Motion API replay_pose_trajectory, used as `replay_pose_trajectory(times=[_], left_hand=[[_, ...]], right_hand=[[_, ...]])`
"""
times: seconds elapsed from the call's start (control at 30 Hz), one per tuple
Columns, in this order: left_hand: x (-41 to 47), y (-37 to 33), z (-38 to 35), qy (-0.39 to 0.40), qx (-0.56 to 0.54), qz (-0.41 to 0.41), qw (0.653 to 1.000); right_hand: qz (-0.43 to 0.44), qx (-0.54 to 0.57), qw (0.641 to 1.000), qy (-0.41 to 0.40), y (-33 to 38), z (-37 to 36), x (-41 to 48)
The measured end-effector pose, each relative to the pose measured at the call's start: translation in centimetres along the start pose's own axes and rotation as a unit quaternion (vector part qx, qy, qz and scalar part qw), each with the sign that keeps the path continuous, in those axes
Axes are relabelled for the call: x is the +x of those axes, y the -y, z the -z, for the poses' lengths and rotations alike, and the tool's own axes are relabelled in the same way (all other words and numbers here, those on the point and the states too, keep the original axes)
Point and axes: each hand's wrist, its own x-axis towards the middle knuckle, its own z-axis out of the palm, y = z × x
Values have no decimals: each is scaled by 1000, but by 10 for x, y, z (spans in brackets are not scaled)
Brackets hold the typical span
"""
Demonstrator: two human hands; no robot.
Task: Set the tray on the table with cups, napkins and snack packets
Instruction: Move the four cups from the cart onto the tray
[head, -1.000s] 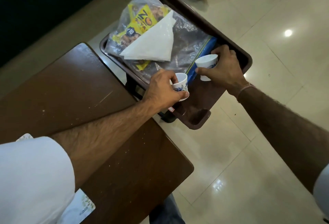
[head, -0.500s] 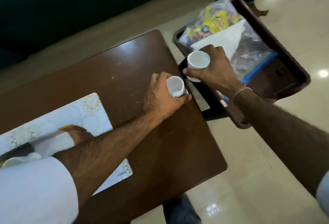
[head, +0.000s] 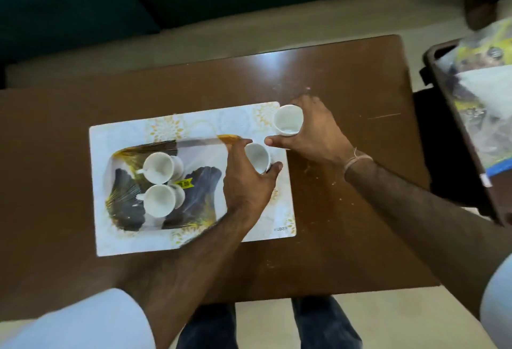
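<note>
White cups gripped by both hands' fingers hover at tray's right edge.

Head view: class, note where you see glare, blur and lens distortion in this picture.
Head view: a soft patch of glare lies on the brown table beyond the placemat; motion blur smears the brown tray of snack packets at the right edge, while the two cups on the patterned tray stay fairly crisp; the wide-angle lens bows the table's edges and swells the near sleeves.
</note>
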Motion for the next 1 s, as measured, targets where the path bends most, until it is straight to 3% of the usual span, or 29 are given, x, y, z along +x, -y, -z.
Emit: replay_pose_trajectory(times=[0.2, 0.5, 0.77, 1.0], left_hand=[[-12, 53, 34, -85, -31, 69, 993], [-31, 79, 49, -139, -104, 141, 975], [-47, 68, 49, -131, -191, 221, 947], [-59, 65, 55, -82, -294, 250, 919]], right_hand=[[46, -5, 998, 54, 51, -70, 0], [85, -19, 994, 65, 87, -136, -4], [89, -59, 993, 51, 97, -144, -7], [91, -65, 990, 91, 89, -131, -8]])
